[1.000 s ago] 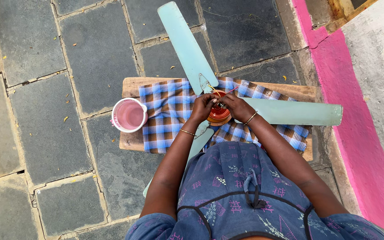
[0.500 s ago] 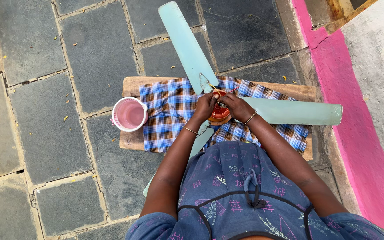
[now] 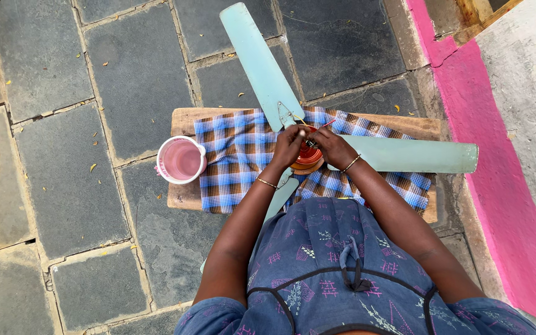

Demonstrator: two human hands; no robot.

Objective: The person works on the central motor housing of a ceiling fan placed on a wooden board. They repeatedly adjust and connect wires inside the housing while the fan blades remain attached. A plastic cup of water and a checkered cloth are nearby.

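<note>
A ceiling fan with pale green blades lies on a blue checked cloth spread over a low wooden board. Its orange-red hub sits at the centre. My left hand and my right hand are both closed over the hub, pinching thin wires that stick out above it. Each wrist wears a thin bangle. The hub's middle is partly hidden by my fingers.
A pink plastic jug stands on the board's left end. Grey stone paving with scattered dry leaves surrounds the board. A pink painted kerb and a pale wall run along the right side.
</note>
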